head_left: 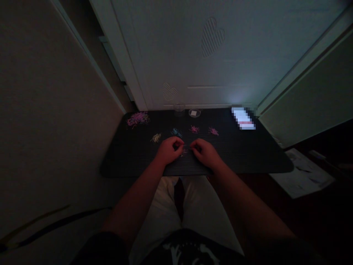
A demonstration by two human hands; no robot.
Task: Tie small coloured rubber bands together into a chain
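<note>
My left hand [171,150] is over the middle of the dark table, thumb and forefinger pinched together; anything between them is too small to make out. Facing it, a small gap away, my right hand [203,151] is pinched the same way, its contents also unclear. A small pile of thin sticks [183,151] lies between and below the hands. Beyond them sit a yellowish pile [156,138], a blue pile [176,132], a pink pile [194,129] and another pink pile [213,131].
A larger purple-pink pile [138,119] lies at the table's back left. Against the white panel stand a clear round container [179,109] and a clear lid-like dish [194,113]. A lit, pixelated screen [243,118] is at the back right of the table [248,158].
</note>
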